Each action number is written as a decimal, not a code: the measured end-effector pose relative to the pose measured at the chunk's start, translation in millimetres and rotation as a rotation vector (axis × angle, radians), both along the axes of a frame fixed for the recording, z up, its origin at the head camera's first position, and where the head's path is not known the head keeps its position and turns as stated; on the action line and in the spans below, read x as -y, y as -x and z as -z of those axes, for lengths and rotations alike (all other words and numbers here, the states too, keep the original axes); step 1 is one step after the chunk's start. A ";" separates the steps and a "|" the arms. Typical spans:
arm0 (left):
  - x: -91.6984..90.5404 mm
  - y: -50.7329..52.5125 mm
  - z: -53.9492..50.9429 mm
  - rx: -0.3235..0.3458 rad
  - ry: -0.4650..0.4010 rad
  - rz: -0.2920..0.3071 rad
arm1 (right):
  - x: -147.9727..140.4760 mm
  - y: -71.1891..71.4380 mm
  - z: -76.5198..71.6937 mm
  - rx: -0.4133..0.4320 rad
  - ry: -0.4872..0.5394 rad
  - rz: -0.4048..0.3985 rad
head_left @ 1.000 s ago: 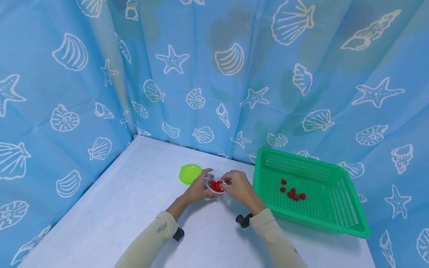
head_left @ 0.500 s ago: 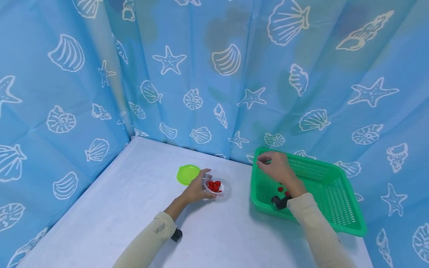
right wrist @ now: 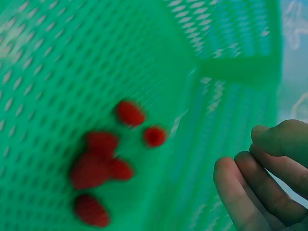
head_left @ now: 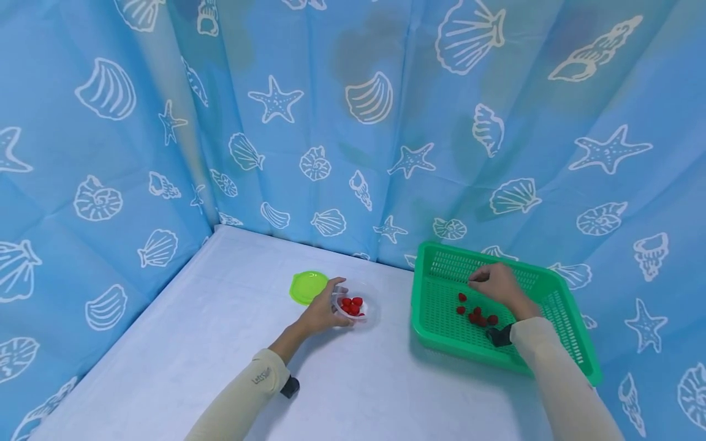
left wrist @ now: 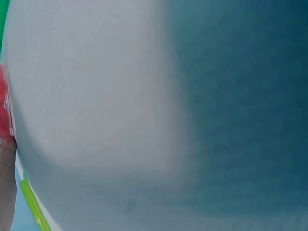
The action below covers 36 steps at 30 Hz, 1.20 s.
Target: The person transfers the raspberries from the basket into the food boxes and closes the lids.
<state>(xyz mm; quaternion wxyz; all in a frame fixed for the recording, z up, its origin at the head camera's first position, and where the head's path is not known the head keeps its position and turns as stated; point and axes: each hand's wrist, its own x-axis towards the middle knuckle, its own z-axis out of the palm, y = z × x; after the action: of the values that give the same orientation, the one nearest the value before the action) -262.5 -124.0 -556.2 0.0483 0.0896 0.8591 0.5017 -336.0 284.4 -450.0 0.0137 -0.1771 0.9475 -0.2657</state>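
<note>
My left hand (head_left: 322, 309) grips a small clear plastic tub (head_left: 360, 318) from its left side, thumb and fingers round its wall. Several red strawberry-like berries (head_left: 352, 305) lie in the tub. Only a finger and a sliver of the tub with red berries (left wrist: 4, 113) show at the left edge of the left wrist view. Over the green basket (head_left: 441, 344) hangs my right hand (head_left: 499, 285), fingers loosely bent, nothing seen between them. Below it, several more red berries (right wrist: 91, 168) lie on the basket floor, apart from the fingers (right wrist: 226, 178).
A lime-green lid (head_left: 307, 286) lies on the white table (head_left: 231, 343) just behind my left hand. The basket's raised walls stand at the right of the table. A blue shell-patterned curtain (head_left: 331, 202) borders the back and left.
My right hand has left the tub and swung right, first to the basket's near-left side, then farther in above the berries. My left hand keeps holding the tub in place.
</note>
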 end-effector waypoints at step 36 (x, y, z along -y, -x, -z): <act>2.1 -0.6 2.6 -0.003 -0.013 0.012 | -31.9 3.8 46.4 0.223 -0.116 -0.014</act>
<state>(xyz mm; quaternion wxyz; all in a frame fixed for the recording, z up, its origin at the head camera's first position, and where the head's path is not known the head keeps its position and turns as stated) -261.9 -126.0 -558.8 0.0493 0.0956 0.8553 0.5069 -339.7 316.3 -496.4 0.1311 -0.1519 0.9526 -0.2286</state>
